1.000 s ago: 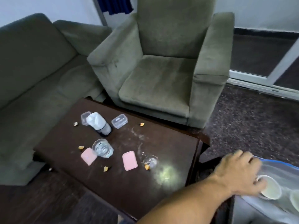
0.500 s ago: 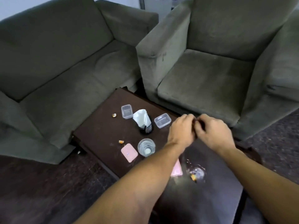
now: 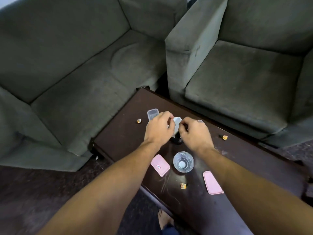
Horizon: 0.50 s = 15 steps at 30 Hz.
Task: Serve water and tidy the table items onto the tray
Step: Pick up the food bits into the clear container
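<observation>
Dark low table point(image 3: 128, 133) between grey sofas. Your left hand point(image 3: 158, 128) and right hand point(image 3: 194, 133), close together at frame centre, pinch the white tissue point(image 3: 177, 123) in its holder. Glass point(image 3: 183, 161) just below, lids beside. Tidying apparently under way; no tray visible.

Single head-worn wide-angle view, looking forward and steeply down from above the near edge of the dark table point(image 3: 254, 158). Both forearms enter from the bottom corners; left hand point(image 3: 158, 128) and right hand point(image 3: 194, 134) meet near frame centre, at arm's reach. Glass point(image 3: 183, 161) sits just nearer the camera than the hands. Sofa point(image 3: 76, 68) fills the frame beyond and left of the hands, armchair point(image 3: 237, 73) beyond and right. Edges curve from lens distortion. No second view, so no overlap.
</observation>
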### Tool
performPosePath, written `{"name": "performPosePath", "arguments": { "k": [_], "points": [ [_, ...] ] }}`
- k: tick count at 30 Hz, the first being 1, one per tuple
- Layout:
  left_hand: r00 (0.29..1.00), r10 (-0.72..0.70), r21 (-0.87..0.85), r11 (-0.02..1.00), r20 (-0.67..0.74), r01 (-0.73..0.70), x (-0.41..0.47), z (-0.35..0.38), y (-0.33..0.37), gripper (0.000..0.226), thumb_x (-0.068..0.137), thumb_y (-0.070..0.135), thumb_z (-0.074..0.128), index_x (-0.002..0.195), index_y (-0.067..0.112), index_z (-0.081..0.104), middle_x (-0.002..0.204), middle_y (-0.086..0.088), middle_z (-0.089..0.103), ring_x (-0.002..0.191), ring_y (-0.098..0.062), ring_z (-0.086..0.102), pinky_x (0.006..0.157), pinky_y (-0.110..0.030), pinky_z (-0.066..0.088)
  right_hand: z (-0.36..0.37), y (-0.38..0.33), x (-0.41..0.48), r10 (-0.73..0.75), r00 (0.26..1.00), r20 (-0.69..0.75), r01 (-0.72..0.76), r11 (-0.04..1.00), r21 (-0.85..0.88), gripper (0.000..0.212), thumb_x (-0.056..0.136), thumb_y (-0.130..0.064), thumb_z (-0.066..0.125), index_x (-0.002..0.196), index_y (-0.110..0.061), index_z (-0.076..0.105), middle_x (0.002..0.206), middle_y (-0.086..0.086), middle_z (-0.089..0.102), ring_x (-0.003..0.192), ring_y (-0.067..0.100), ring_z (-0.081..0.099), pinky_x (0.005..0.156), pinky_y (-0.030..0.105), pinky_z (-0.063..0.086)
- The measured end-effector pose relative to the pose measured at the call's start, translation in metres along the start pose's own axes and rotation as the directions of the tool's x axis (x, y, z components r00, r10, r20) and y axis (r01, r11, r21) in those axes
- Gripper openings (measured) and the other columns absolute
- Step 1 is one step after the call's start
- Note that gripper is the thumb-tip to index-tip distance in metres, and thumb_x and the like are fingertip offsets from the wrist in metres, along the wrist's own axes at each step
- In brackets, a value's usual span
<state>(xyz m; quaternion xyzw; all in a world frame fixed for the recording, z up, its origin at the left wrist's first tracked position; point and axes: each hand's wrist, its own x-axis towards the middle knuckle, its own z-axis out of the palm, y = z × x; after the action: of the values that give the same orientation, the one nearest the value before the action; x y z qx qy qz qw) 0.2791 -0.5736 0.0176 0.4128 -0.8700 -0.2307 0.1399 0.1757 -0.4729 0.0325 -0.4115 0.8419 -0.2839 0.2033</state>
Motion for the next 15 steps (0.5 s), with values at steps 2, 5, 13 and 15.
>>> {"name": "performPosePath", "arguments": {
  "k": [2,5,13,15],
  "points": [
    [1.000,-0.023,0.018,1.000,0.005,0.023,-0.003,-0.007,-0.013,0.015,0.091,0.026,0.056,0.102,0.022,0.066,0.098,0.003,0.073,0.090,-0.027,0.069,0.078,-0.042,0.054,0.018,-0.010,-0.004,-0.028,0.998,0.050,0.029,0.999,-0.019,0.015,0.090,-0.020,0.054,0.088,-0.013,0.067,0.089,0.011,0.072,0.086,0.035,0.065,0.071,0.038,0.052],
    [0.998,-0.066,0.061,0.996,-0.018,0.067,-0.005,-0.014,-0.046,0.014,0.090,0.022,0.056,0.100,0.018,0.066,0.099,-0.002,0.071,0.090,-0.030,0.068,0.076,-0.040,0.052,0.053,-0.025,-0.007,-0.006,0.977,0.213,0.032,0.992,-0.120,0.008,0.088,-0.022,0.055,0.087,-0.019,0.061,0.095,0.009,0.071,0.090,0.035,0.065,0.072,0.035,0.051],
    [0.967,-0.212,0.103,0.975,0.143,0.198,0.028,-0.004,-0.144,0.023,0.090,0.022,0.055,0.111,0.020,0.064,0.107,-0.002,0.067,0.098,-0.030,0.066,0.085,-0.042,0.053,0.155,-0.046,0.027,0.113,0.837,0.535,0.095,0.933,-0.346,0.032,0.082,-0.016,0.064,0.114,-0.018,0.066,0.122,0.009,0.064,0.113,0.033,0.062,0.091,0.035,0.053],
    [0.958,-0.213,0.117,0.974,0.190,0.194,0.040,0.002,-0.166,0.026,0.091,0.022,0.055,0.115,0.020,0.063,0.111,-0.004,0.065,0.101,-0.032,0.065,0.088,-0.043,0.053,0.178,-0.045,0.035,0.179,0.790,0.586,0.110,0.899,-0.424,0.036,0.083,-0.019,0.066,0.119,-0.017,0.063,0.126,0.010,0.061,0.116,0.034,0.061,0.093,0.037,0.053]
  ]
}}
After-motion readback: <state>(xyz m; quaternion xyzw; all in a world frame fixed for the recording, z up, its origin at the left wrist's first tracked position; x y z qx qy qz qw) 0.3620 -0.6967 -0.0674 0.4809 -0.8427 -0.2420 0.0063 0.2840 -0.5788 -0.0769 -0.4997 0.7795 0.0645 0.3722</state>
